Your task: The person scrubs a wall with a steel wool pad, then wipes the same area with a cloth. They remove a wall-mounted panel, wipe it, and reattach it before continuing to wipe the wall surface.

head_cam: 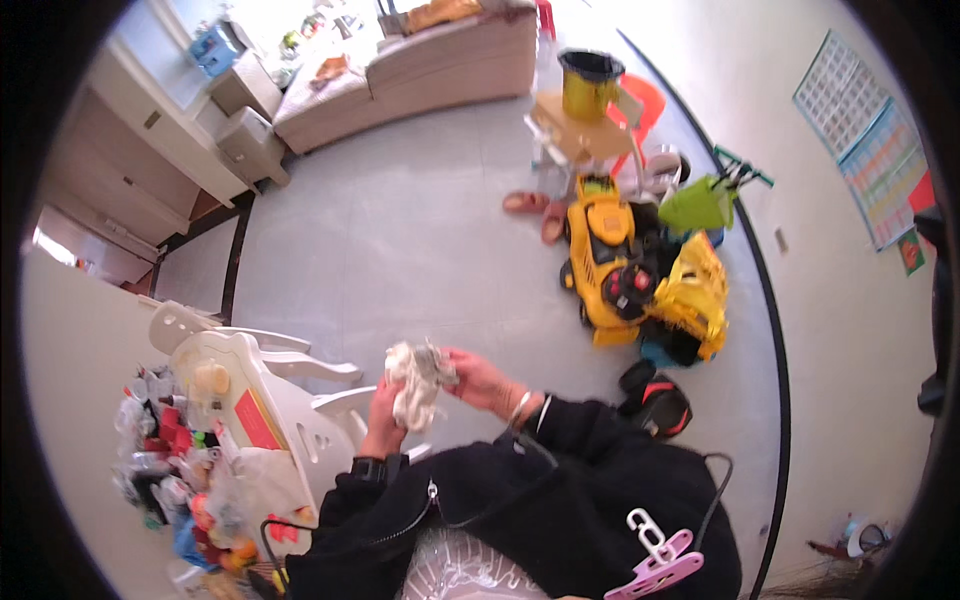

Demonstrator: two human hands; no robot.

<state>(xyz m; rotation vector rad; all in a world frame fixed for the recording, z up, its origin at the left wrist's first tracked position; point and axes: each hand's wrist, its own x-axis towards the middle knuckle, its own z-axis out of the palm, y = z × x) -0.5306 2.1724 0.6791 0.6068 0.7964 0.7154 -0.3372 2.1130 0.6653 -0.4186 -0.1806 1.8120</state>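
A small bundle of crumpled white cloth [412,386] with a grey part is held up before my chest. My left hand [384,420] grips its lower left side. At its upper right, my right hand [476,379] pinches the grey part. A pink plastic hanger with a white hook [656,566] lies against the black jacket at the lower right. Clear plastic [465,566] shows at the bottom middle, below the jacket's zip.
A white table [259,367] loaded with bags and odds and ends stands at the left, chairs beside it. Right of me are a yellow ride-on toy [604,247], a yellow bag [694,292] and shoes [664,405]. A sofa [450,64] stands at the far side.
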